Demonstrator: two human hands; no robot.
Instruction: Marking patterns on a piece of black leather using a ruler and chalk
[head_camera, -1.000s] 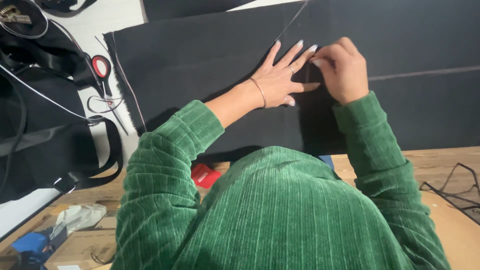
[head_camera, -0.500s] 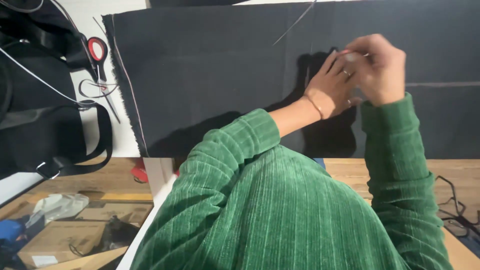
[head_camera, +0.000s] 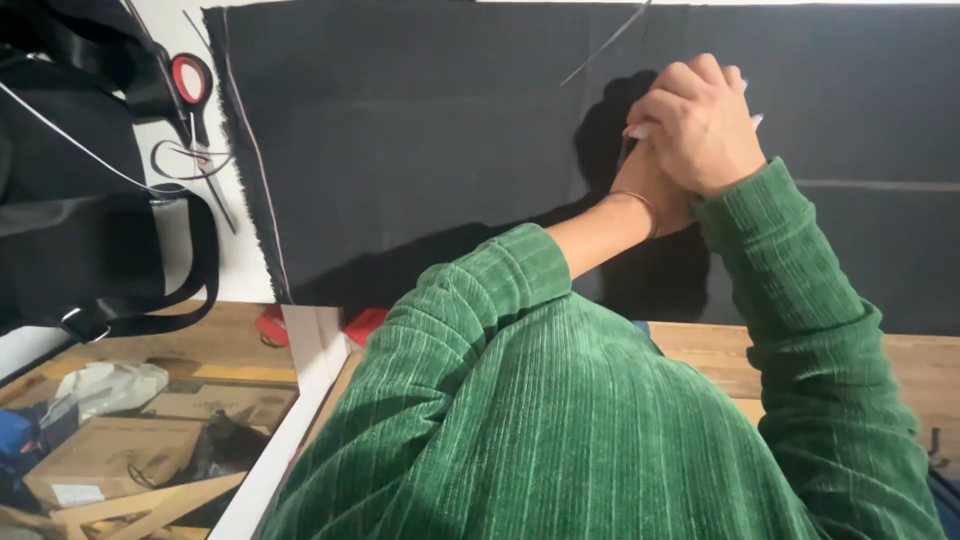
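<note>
Black fabric (head_camera: 420, 150) lies under both hands (head_camera: 680, 150), clasped together, grip unclear.

A large sheet of black fabric (head_camera: 420, 150) lies spread flat on the tabletop, filling most of the upper view. Its left edge is raw and frayed, with a pale selvage line running down just inside it. A faint straight chalk line crosses the cloth on the right side. A thin, pale thread (head_camera: 605, 45) lies slanted on the fabric near the top, running diagonally toward the upper edge. The cloth looks smooth, without folds.
</note>
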